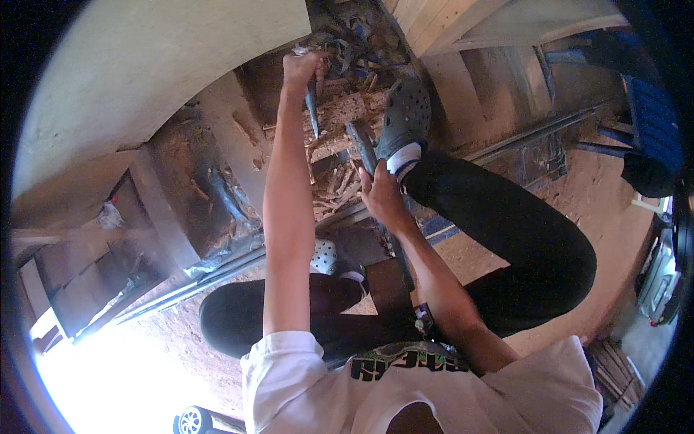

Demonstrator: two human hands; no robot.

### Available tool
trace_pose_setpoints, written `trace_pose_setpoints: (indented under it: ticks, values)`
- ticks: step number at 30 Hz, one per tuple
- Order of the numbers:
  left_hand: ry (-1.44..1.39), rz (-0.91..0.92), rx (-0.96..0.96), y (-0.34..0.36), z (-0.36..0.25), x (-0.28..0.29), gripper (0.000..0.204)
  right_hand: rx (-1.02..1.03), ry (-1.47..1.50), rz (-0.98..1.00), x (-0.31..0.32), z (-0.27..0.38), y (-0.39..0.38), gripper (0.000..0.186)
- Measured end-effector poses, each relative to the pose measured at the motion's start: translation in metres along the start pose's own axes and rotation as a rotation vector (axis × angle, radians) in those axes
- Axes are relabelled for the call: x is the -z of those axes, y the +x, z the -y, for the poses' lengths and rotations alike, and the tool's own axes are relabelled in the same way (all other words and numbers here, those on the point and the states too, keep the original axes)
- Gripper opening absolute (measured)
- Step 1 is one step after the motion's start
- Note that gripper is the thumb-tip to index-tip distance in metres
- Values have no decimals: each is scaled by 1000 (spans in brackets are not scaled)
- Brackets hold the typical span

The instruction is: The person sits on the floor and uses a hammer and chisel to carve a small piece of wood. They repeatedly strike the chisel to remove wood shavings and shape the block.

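My left hand (303, 70) is stretched far forward, its fingers wrapped round a tapered, pointed metal tool (311, 108). The tool's grey-blue tip points back toward me, above a rough wooden board (340, 110). Closer to me, my right hand (384, 195) grips a thick, dark grey bar-like tool (363, 147); its far end looks wider, but I cannot make out its exact kind. That tool lies beside my right foot in a dark clog (406, 112). Splintered wood pieces (338, 181) lie loose between and below my hands.
Wooden crosspieces (231, 137) divide the space ahead into bays holding debris. A pale curved panel (173, 58) overhangs the left. My other clog (324, 257) rests near a long rail (195, 271). A blue plastic chair (654, 119) stands at the right, and a wheel (194, 420) shows lower left.
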State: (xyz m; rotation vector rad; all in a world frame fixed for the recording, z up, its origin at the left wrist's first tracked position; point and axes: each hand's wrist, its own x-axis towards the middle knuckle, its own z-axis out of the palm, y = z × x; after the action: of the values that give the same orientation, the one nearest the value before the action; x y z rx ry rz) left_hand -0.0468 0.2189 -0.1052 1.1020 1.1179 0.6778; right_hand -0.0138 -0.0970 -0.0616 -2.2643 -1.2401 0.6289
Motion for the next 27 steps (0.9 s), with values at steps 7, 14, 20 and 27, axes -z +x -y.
trace_pose_setpoints:
  ticks: [7,14,20,27]
  values:
    - [-128,-168,59,-32,-35,19,9,-124,61,98,2,2,2,37]
    - [-70,-505,-172,-78,-64,24,21,-126,316,1,9,-8,3,45]
    - [-118,-407,-404,-113,-85,15,29,-186,444,30,34,-7,3,50]
    - [-89,-367,-486,-142,-69,-20,27,-211,273,-14,64,1,4,57]
